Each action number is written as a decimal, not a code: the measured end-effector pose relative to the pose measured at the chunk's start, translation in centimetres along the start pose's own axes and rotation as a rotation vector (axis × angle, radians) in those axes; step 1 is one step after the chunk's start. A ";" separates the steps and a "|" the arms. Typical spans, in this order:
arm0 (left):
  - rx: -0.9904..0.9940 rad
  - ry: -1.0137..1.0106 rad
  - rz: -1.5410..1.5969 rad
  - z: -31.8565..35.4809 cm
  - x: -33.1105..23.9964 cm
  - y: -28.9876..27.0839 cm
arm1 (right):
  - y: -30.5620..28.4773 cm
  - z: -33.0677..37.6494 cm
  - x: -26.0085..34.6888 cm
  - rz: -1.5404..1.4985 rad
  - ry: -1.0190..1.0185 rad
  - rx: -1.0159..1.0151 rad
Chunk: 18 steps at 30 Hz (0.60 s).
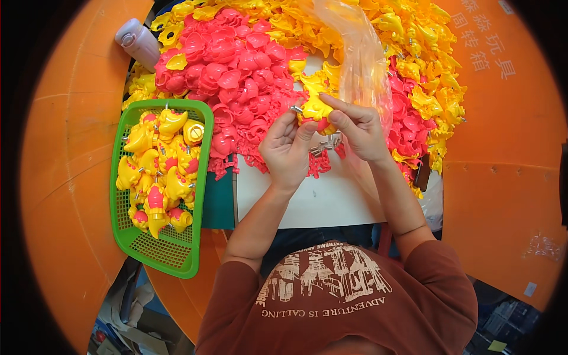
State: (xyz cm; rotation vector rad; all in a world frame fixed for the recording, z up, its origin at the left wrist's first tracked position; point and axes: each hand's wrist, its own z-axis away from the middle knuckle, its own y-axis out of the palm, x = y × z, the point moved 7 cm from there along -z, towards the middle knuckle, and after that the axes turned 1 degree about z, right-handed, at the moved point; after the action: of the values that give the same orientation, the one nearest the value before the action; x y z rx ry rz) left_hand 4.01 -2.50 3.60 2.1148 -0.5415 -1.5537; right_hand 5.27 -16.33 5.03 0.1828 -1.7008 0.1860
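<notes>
Between my two hands, over the near edge of the pile, is a yellow plastic toy figure (318,107) with a pink-red part at its lower end. My left hand (285,149) pinches its left lower side with thumb and fingers. A small silver metal pin (296,109) sticks out beside the left fingertips; whether it is fixed in the toy, I cannot tell. From the right, my right hand (360,131) grips the toy, its thumb low and its index finger along the upper side. Several loose metal pins (326,145) lie just below the hands on the white board (296,204).
A heap of pink-red plastic shells (222,56) lies ahead, with yellow parts (390,29) behind and to the right. A clear plastic bag (370,77) stands among them. On the left are a green basket (198,236) of yellow toys and a lilac bottle (139,42). Orange panels (503,177) flank both sides.
</notes>
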 end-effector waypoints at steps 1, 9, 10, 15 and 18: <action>-0.008 -0.013 -0.009 0.0 0.1 -0.1 | 0.0 0.0 0.2 0.001 0.001 0.004; -0.027 -0.002 0.032 0.2 0.1 -0.2 | 0.0 -0.3 -0.1 -0.074 0.072 -0.014; -0.026 0.002 0.062 0.2 0.0 -0.1 | 0.1 -0.3 0.0 -0.073 0.077 -0.009; -0.054 -0.019 0.051 0.2 -0.3 0.0 | 0.3 -0.2 -1.3 -0.368 0.289 0.038; -0.068 -0.048 0.001 0.1 0.3 -0.3 | 1.3 -0.1 -1.1 -0.467 0.394 -0.097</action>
State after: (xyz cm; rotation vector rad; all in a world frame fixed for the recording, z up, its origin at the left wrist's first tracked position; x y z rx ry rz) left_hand 4.00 -2.41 3.12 2.0313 -0.4989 -1.6039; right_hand 5.27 -15.06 3.97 0.4351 -1.2329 -0.1977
